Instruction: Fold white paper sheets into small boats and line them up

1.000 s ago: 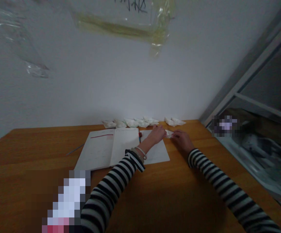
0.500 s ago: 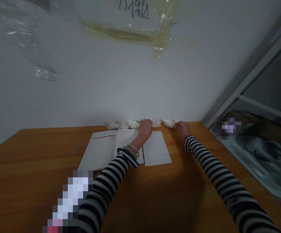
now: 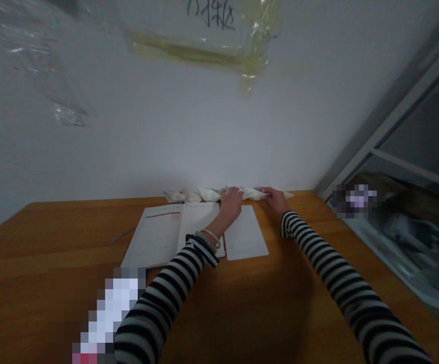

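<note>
Both hands are at the far table edge, near each other but apart. Head view: left hand (image 3: 231, 202) rests with its fingers on the row of folded paper pieces (image 3: 204, 194) lined up against the wall (image 3: 189, 141). Right hand (image 3: 276, 198) touches the right end of the same row. The one piece between the hands is touched by both. Can't tell if either hand pinches paper or just lies on it, too small.

Open notebook (image 3: 166, 232) sits just below the row, under the left forearm. Loose sheet (image 3: 245, 235) is beside it and a pen (image 3: 120, 235) lies left of it, all on the wooden table (image 3: 52, 253). Plastic bag (image 3: 204, 35) is stuck on the wall above.
</note>
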Demonstrator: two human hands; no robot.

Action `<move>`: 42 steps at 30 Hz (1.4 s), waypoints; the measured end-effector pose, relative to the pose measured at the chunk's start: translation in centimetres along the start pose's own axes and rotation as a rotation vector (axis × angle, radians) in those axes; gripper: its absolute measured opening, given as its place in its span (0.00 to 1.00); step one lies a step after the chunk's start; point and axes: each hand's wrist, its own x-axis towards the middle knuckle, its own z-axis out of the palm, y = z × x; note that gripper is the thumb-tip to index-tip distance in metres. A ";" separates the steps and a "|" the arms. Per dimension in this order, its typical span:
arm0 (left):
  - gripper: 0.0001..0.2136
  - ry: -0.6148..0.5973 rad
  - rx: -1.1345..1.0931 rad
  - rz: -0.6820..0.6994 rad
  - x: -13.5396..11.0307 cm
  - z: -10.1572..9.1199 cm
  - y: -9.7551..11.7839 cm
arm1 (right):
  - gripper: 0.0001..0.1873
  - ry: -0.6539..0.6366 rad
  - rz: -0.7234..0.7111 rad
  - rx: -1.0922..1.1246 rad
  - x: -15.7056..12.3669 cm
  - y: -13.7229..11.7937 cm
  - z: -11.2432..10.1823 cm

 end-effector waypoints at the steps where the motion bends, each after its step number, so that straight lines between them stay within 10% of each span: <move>1: 0.19 0.001 -0.001 0.001 0.0 0.0 0.1 | 0.20 0.021 0.005 0.013 -0.1 0.4 -0.4; 11: 0.19 0.019 0.012 0.020 -0.5 0.3 0.7 | 0.18 0.205 0.181 -0.152 -1.7 4.3 -4.5; 20: 0.18 0.023 0.031 0.048 -1.6 0.1 0.9 | 0.12 0.034 -0.010 -0.379 -3.3 1.8 -2.9; 42: 0.16 0.012 0.033 0.064 -2.2 0.1 0.8 | 0.12 -0.134 0.221 -0.535 -2.0 2.5 -2.3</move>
